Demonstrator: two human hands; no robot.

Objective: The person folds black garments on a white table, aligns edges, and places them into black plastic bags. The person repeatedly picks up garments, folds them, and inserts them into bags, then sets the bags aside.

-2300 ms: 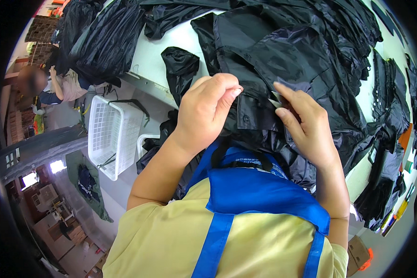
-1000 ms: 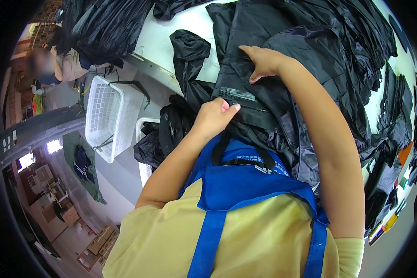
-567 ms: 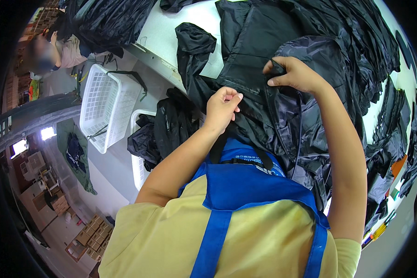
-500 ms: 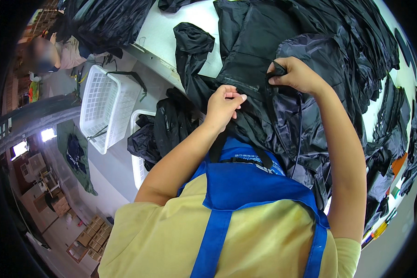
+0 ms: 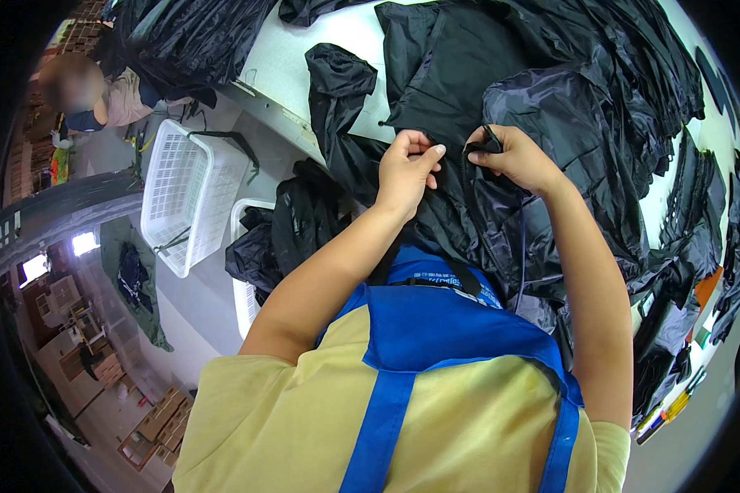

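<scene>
Nearest, a blue apron (image 5: 469, 333) is worn. Beyond it, a zippered edge (image 5: 473, 201) of the black garment (image 5: 456, 53) is pinched by the right hand (image 5: 514, 160); whether cloth is gripped by the curled left hand (image 5: 407, 172) cannot be told. The garment is spread across the white table (image 5: 278, 70).

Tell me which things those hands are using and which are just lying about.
In use:
black garment, edge pinched in right hand, left hand close by

Seemingly just lying about:
white basket
black heap, upper left
</scene>
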